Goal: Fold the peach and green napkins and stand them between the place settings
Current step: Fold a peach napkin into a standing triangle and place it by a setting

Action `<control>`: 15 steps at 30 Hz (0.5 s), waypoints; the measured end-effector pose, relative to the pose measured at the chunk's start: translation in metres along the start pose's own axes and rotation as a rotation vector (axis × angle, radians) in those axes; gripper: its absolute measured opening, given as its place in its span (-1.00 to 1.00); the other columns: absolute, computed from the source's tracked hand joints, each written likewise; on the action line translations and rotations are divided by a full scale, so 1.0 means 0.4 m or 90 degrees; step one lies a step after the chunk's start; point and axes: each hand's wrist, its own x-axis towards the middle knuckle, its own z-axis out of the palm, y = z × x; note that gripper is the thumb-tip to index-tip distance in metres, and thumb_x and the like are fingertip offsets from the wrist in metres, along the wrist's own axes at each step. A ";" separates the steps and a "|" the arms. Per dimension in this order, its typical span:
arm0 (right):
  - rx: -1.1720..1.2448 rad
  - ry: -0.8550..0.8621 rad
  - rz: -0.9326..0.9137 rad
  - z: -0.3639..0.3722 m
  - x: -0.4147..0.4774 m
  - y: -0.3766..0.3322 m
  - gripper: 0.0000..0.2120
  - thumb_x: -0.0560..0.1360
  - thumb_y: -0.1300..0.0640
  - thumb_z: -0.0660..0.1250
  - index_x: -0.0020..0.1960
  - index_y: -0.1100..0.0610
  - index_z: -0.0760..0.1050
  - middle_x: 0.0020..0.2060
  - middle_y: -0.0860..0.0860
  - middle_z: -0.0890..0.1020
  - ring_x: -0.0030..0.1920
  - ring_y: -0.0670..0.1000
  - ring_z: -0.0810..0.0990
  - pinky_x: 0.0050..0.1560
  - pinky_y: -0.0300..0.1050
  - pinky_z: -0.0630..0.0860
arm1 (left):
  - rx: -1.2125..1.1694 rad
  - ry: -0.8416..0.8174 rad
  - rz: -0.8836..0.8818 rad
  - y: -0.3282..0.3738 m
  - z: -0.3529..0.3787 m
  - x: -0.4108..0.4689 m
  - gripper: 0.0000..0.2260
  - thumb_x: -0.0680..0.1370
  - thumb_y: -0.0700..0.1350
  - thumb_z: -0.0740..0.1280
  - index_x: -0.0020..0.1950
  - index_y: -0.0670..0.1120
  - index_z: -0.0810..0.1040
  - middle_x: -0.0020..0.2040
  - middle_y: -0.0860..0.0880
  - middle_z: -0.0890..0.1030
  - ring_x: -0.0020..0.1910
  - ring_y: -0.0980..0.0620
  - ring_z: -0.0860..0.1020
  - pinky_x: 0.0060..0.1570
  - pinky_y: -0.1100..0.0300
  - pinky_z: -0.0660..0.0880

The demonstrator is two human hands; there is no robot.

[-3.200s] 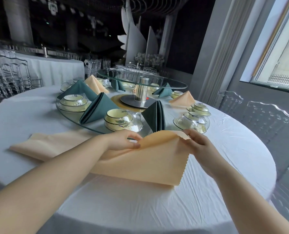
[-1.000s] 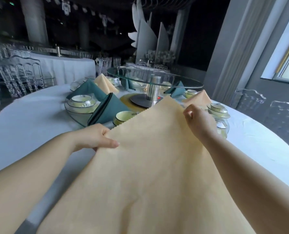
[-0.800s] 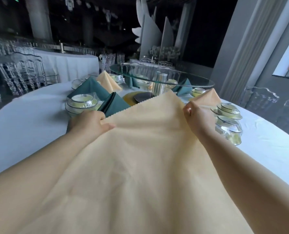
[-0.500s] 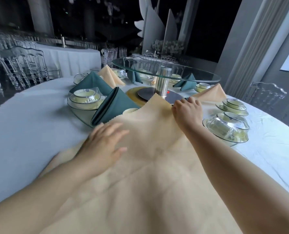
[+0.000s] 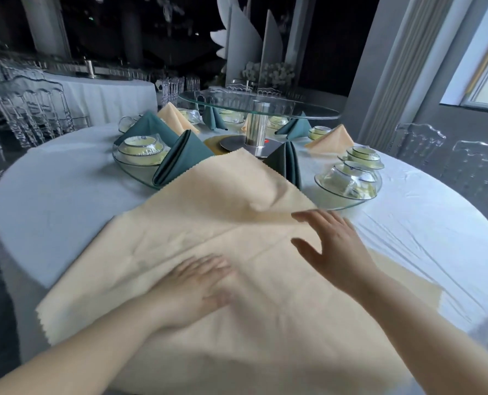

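L hand [image 5: 197, 283], flat & open, pins peach napkin [image 5: 208, 212] to counter [image 5: 52, 201], prob. so R hand [image 5: 331, 246], spread open beside it, can smooth creases.

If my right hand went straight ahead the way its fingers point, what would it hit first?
Probably the raised far part of the peach napkin, just ahead of the right hand. Beyond it stands a folded green napkin, though depth is hard to judge.

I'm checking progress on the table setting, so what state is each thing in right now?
Large peach napkin: unfolded, spread out, far corner raised.
Left hand: open, pressing it flat.
Right hand: open, fingers spread.
Green napkins: folded, standing.
Far peach napkins: folded, standing.
Bowls: stacked.
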 end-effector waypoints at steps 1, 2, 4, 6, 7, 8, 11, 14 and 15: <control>0.021 0.007 -0.018 -0.011 -0.050 -0.012 -0.67 0.41 -0.07 0.19 0.06 0.09 0.50 -0.10 0.00 0.63 -0.02 -0.01 0.51 -0.05 -0.26 0.26 | -0.003 0.007 -0.007 0.002 -0.002 0.006 0.13 0.00 0.55 -0.53 0.49 0.15 -0.07 0.51 0.15 -0.15 0.46 0.23 -0.19 0.33 0.35 -0.23; 0.035 0.009 -0.040 -0.018 -0.100 -0.023 -0.70 0.43 -0.10 0.18 0.06 0.04 0.46 -0.10 -0.03 0.62 -0.02 -0.06 0.47 -0.03 -0.30 0.25 | -0.012 0.013 -0.019 0.001 -0.005 0.015 -0.05 0.21 0.54 -0.41 0.50 0.13 -0.04 0.52 0.15 -0.12 0.47 0.21 -0.15 0.36 0.31 -0.20; 0.043 0.020 -0.099 -0.016 -0.192 -0.042 -0.72 0.51 -0.16 0.11 0.05 0.00 0.40 -0.05 -0.07 0.60 0.03 -0.08 0.44 0.06 -0.29 0.27 | -0.025 0.016 -0.043 -0.006 -0.014 0.037 -0.46 0.56 0.27 -0.09 0.50 0.10 0.01 0.52 0.14 -0.08 0.48 0.19 -0.11 0.38 0.27 -0.15; 0.030 0.025 -0.166 0.003 -0.268 -0.054 -0.70 0.55 -0.18 0.05 0.02 0.02 0.39 0.04 -0.08 0.52 0.09 -0.04 0.44 0.14 -0.22 0.30 | -0.037 0.036 -0.048 -0.014 -0.020 0.050 -0.54 0.60 0.14 0.02 0.49 0.10 0.06 0.52 0.13 -0.03 0.48 0.17 -0.06 0.39 0.25 -0.12; 0.018 0.026 -0.197 0.017 -0.300 -0.060 -0.68 0.55 -0.19 0.04 0.00 0.04 0.38 0.09 -0.07 0.47 0.12 -0.02 0.44 0.19 -0.18 0.29 | -0.039 0.044 -0.046 -0.018 -0.018 0.052 -0.54 0.60 0.13 0.03 0.49 0.09 0.08 0.52 0.12 -0.01 0.48 0.16 -0.04 0.39 0.25 -0.10; 0.005 0.025 -0.229 0.037 -0.332 -0.066 -0.66 0.55 -0.20 0.03 -0.02 0.06 0.37 0.13 -0.05 0.44 0.16 0.01 0.43 0.25 -0.15 0.27 | -0.047 0.056 -0.048 -0.021 -0.016 0.053 -0.54 0.60 0.13 0.05 0.49 0.08 0.11 0.52 0.11 0.02 0.48 0.15 -0.01 0.39 0.25 -0.08; -0.045 -0.010 -0.324 0.102 -0.407 -0.086 -0.59 0.55 -0.21 -0.07 0.07 0.06 0.37 0.26 0.04 0.37 0.36 0.10 0.28 0.39 -0.04 0.17 | -0.096 0.113 -0.070 -0.032 -0.010 0.059 -0.52 0.57 0.13 0.14 0.46 0.03 0.22 0.50 0.07 0.13 0.46 0.11 0.11 0.37 0.27 0.01; -0.159 0.015 -0.359 0.151 -0.422 -0.083 -0.60 0.56 -0.16 -0.02 0.23 0.05 0.34 0.35 0.07 0.28 0.49 0.12 0.01 0.47 0.05 0.02 | -0.120 0.143 -0.083 -0.042 -0.009 0.066 -0.52 0.54 0.12 0.20 0.42 -0.03 0.30 0.48 0.03 0.21 0.45 0.08 0.18 0.37 0.26 0.05; -0.191 0.049 -0.357 0.160 -0.412 -0.080 -0.63 0.55 -0.11 0.05 0.26 0.05 0.32 0.36 0.08 0.27 0.49 0.12 0.00 0.47 0.05 0.00 | -0.119 0.147 -0.085 -0.045 -0.009 0.069 -0.52 0.54 0.11 0.21 0.42 -0.04 0.31 0.47 0.01 0.23 0.44 0.08 0.19 0.36 0.26 0.07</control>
